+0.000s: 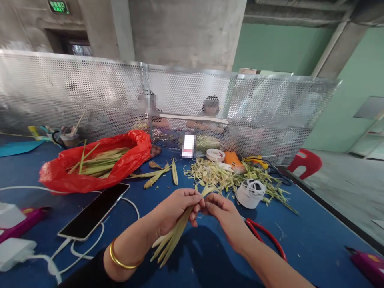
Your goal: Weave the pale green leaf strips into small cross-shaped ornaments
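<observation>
The leaf bundle [176, 237], above the blue table [312, 234], is clamped in the left hand's [182, 205] fingers, presumably steadying its upper end for the right hand [221, 210], whose fingers are together, their hold unclear. Scraps [211, 175] lie beyond, apparently leaving working room.

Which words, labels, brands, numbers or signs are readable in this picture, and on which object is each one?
"EXIT": on the green sign, high on the left.
Characters above "EXIT", same sign: too small and blurred to read.
Lit screen: blurred, nothing readable.
Orange packet: any print is too small to read.
I can read no brand or number anywhere.
</observation>
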`<state>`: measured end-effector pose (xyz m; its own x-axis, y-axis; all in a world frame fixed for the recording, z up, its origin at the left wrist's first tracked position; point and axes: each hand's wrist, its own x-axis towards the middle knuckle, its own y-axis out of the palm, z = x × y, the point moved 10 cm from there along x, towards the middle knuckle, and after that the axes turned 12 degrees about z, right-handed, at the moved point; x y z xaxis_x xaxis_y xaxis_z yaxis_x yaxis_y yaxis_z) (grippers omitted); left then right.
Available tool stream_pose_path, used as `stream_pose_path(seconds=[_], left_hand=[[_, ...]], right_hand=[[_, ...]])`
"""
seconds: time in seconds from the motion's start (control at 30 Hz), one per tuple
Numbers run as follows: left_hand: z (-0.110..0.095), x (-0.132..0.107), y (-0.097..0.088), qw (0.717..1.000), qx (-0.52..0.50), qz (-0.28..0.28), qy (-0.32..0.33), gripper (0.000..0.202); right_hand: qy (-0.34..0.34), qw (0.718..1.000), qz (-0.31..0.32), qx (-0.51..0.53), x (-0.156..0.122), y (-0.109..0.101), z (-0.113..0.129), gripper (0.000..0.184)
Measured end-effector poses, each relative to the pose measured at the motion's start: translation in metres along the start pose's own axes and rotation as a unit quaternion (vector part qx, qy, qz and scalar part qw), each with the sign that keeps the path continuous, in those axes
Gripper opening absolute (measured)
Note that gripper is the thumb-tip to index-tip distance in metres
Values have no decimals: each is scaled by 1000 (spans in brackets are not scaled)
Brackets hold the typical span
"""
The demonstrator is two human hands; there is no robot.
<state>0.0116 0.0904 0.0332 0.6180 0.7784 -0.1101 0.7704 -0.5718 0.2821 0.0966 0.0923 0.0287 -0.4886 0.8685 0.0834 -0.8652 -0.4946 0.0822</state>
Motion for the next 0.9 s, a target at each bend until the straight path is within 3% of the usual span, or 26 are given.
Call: stream_pose_path(seconds=[0.23, 0.4, 0.63, 0.77, 0.9], left_hand=[[1, 1, -3, 1000, -15, -22, 16, 18], [4, 0, -14, 996, -34, -82, 12, 15], [5, -3, -25, 988, -58, -140, 17, 11], [2, -2, -21, 992, 13, -125, 16, 15], [-11, -5, -15, 981, 146, -131, 13, 19]], right_hand=[[25, 997, -48, 52, -5, -11, 0, 21], [16, 996, -64, 62, -4, -23, 0, 17], [56, 974, -16, 219, -3, -19, -8, 20], [112, 973, 47, 197, -4, -9, -11, 19], [106, 990, 17, 88, -5, -23, -2, 20]])
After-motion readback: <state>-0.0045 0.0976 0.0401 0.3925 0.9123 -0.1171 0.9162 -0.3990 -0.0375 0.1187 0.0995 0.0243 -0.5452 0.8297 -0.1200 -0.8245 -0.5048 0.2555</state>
